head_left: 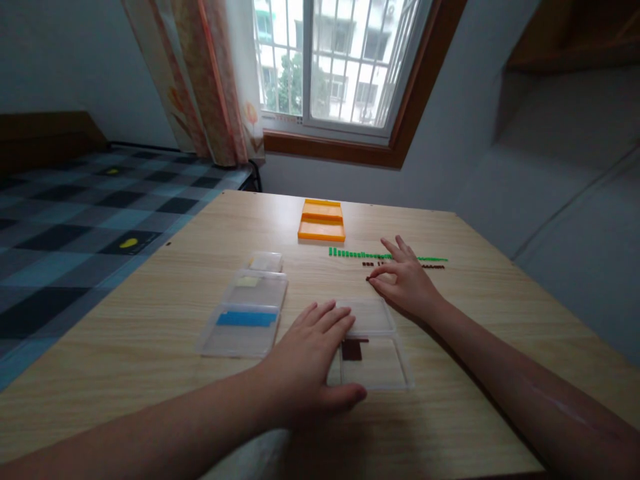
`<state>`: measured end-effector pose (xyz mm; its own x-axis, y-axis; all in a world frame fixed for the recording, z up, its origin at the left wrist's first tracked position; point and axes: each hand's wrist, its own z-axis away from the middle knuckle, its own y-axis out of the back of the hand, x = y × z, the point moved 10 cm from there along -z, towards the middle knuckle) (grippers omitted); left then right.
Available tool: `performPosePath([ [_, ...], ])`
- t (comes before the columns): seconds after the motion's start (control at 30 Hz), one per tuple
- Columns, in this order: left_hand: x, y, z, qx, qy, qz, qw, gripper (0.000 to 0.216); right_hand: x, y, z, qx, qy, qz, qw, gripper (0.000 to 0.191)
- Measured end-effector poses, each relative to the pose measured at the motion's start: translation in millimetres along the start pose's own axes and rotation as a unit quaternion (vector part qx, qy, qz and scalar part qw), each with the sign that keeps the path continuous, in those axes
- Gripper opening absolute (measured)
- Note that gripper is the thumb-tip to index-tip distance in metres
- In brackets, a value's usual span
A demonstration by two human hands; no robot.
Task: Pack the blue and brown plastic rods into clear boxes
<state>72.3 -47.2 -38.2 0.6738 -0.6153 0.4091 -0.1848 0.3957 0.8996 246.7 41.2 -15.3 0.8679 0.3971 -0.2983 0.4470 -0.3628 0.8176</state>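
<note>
My left hand (pixel 317 353) lies with its fingers stretched out over the left side of an opened clear plastic box (pixel 385 365). Inside that box is a patch of dark brown pieces (pixel 351 350). Thumb and forefinger of my right hand (pixel 404 275) pinch a small dark brown piece (pixel 369 279) at the tabletop; the other fingers are raised. Just beyond runs a broken row of small dark brown pieces (pixel 369 264), partly covered by the hand. Behind it stretches a long row of small green pieces (pixel 350 253).
Left of my left hand, another opened clear box (pixel 245 340) holds a blue strip of pieces (pixel 247 319). A smaller clear case (pixel 267 261) lies behind it. An open orange tray (pixel 321 236) stands near the wooden table's (pixel 165 327) far edge. A bed (pixel 150 193) is at left.
</note>
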Motion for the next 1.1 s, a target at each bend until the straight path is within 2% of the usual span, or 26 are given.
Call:
performPosePath([
  [0.23,-0.8,1.4,2.0,0.013,-0.008,0.013,1.0,0.094,10.8,-1.5,-0.5,-0.01,-0.041,-0.035,0.999,0.002],
  [0.43,-1.0,3.0,2.1,0.025,-0.017,0.02,0.999,0.092,16.6,3.5,0.1,0.008,-0.064,-0.059,0.996,0.004],
  [0.57,-0.5,2.5,1.1,0.021,-0.016,0.02,0.999,0.093,16.5,24.4,-5.1,0.032,-0.038,-0.042,0.998,0.008],
  [0.67,-2.1,1.2,0.6,0.019,-0.01,0.017,1.0,0.095,1.9,49.7,-3.7,0.032,0.005,-0.048,0.998,0.011],
  [0.73,-2.2,0.9,0.9,0.021,-0.013,0.019,1.0,0.094,-12.7,63.3,3.2,0.008,0.018,-0.085,0.996,0.014],
  [0.8,-1.8,0.5,1.6,0.022,-0.016,0.018,0.999,0.093,-26.6,63.0,14.0,-0.067,-0.002,-0.127,0.99,0.015],
  [0.97,0.0,-0.3,1.6,0.019,-0.018,-0.004,1.0,0.093,-70.5,38.6,45.1,-0.257,0.014,-0.179,0.95,0.014],
  [1.1,0.7,0.5,0.9,0.02,-0.018,-0.006,1.0,0.093,-85.7,19.1,57.9,-0.318,0.039,-0.132,0.938,0.013],
])
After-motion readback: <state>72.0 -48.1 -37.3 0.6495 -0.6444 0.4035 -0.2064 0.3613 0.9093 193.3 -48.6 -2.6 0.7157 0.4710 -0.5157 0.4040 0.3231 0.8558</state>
